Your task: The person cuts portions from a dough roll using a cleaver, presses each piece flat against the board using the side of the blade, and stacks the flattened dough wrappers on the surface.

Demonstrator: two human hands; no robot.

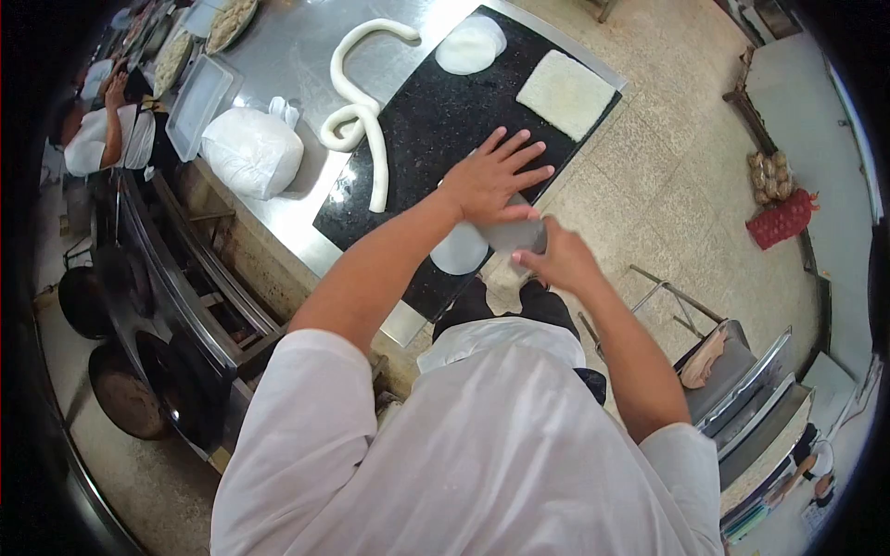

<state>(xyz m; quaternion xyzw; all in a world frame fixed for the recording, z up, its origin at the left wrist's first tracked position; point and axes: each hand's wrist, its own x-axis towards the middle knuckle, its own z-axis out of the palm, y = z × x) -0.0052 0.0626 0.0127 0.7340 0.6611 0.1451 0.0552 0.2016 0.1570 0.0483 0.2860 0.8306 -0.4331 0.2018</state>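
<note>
My right hand (pixel 565 255) is closed at the near end of a broad, flat grey blade like a cleaver's (pixel 513 233); its handle is hidden. My left hand (pixel 496 181) lies flat with fingers spread, palm over the far part of the blade, covering what is beneath. Beside the blade, a thin white dough disc (pixel 458 250) lies on the black stone slab (pixel 417 130). A small stack of thin round wrappers (pixel 468 46) sits at the slab's far end. Left of my left forearm, a long rope of white dough (pixel 378 167) curls across the slab and the metal table.
A folded white cloth (pixel 565 94) lies at the slab's right edge. A white plastic bag (pixel 252 151) and a clear tray (pixel 202 104) stand on the metal table (pixel 297 56). A co-worker (pixel 111 134) is at far left, above several woks (pixel 130 389). A stool (pixel 681 310) stands right.
</note>
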